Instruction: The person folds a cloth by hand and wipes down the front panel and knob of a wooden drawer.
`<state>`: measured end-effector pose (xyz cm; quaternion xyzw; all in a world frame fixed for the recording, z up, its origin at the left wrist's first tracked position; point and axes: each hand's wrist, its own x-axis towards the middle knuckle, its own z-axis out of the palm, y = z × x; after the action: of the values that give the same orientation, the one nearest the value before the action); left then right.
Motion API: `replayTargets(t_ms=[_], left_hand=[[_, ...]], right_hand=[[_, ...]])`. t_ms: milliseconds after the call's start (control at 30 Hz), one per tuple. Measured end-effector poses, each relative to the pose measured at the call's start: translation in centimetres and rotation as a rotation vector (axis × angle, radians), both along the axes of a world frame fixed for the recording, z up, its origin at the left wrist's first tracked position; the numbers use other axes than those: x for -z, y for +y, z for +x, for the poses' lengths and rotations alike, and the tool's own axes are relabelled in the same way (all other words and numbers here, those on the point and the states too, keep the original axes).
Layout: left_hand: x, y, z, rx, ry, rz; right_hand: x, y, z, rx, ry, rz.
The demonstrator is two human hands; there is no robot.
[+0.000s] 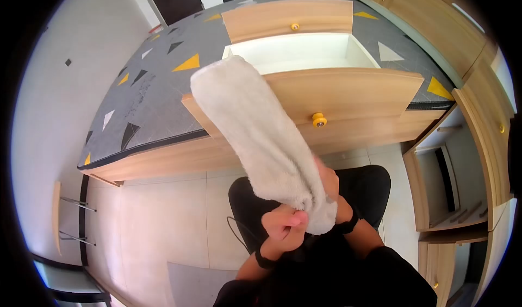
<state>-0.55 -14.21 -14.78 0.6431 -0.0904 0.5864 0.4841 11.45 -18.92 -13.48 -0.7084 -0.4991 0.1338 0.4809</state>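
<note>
The cream cloth (255, 127) is long and soft, with a thick fluffy pile, and it lies diagonally from the upper left of the centre down to the lower centre of the frame. Its upper end is wide, rounded and rather smooth, while its lower part narrows into deep folds. The left hand (285, 226), at the lower centre, is closed and pinches the cloth near this gathered end. The right hand (328, 183) is against the cloth's right edge, a little higher; its fingers are mostly hidden, so I cannot tell how it is closed. The upper part of the cloth crosses in front of the wooden drawer front (364, 98), which has a yellow knob (319, 120); whether they touch, I cannot tell. Behind this front, in the upper centre, the white drawer box (304, 51) shows its straight rims. The patterned mattress (157, 103) spreads at the upper left, with a dark edge. At the right side, the wooden cabinet (411, 190) limits the space, and the wider room is over the tiled floor (157, 214), lower left.
</note>
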Motion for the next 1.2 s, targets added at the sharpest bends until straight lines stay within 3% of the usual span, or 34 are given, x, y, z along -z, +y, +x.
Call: replayTargets(t_ms=[33,100,133,200,233,300,433,500,533,600,633,700,733,767,967,1033,1167,1200], left_hand=[[1.1,-0.3,-0.5,-0.001,-0.015,0.014],[2.8,-0.6,-1.2,0.095,0.220,-0.293],[2.5,-0.7,-1.2,0.270,0.252,-0.477],[2.0,-0.3,-0.8,0.352,0.285,-0.592],[1.8,-0.1,-0.6,0.427,0.322,-0.722],[3.0,0.7,-0.4,0.370,0.404,-0.596],[6.7,3.0,0.0,0.520,0.613,-0.838],[7.5,3.1,0.6,0.647,0.625,-0.935],[7.5,3.3,0.7,0.648,0.626,-0.930],[7.7,3.3,0.4,0.402,0.766,-0.651],[7.3,3.2,0.2,0.317,0.759,-0.646],[7.7,3.1,0.0,0.276,0.626,-0.787],[7.1,3.1,-0.5,0.101,0.761,-0.777],[7.3,3.1,-0.9,0.095,0.773,-0.790],[7.7,3.3,-1.6,-0.127,0.729,-0.509],[7.5,3.4,-1.1,-0.092,0.720,-0.502],[4.3,1.3,0.8,0.136,0.965,-0.006],[4.5,1.3,1.6,0.076,0.873,0.193]], right_hand=[[0.8,0.0,0.7,-0.001,-0.015,0.014],[3.4,0.0,2.9,-0.290,-0.365,0.585],[3.2,-0.9,2.7,-0.285,-0.376,0.597],[3.1,-3.1,1.5,-0.488,0.732,0.322],[3.7,-3.5,1.3,-0.486,0.724,0.332],[4.8,-4.2,0.8,-0.395,0.847,0.289],[5.5,-5.2,1.0,-0.340,0.064,0.320],[5.5,-5.3,0.4,-0.308,0.053,0.330],[6.0,-5.4,0.4,-0.266,0.047,0.345],[7.4,-5.3,0.2,-0.108,0.022,0.437],[7.5,-5.8,0.1,-0.116,0.028,0.422],[7.9,-6.8,-0.1,0.114,0.281,0.286],[8.8,-7.0,-0.2,0.197,0.366,0.297],[9.8,-7.2,-0.2,0.212,0.506,0.342],[12.0,-7.1,0.4,0.141,0.597,0.337],[11.6,-7.3,1.2,0.043,0.774,0.092],[15.2,-7.4,1.8,-0.127,1.163,0.139],[15.5,-7.3,1.6,-0.118,1.133,0.089]])
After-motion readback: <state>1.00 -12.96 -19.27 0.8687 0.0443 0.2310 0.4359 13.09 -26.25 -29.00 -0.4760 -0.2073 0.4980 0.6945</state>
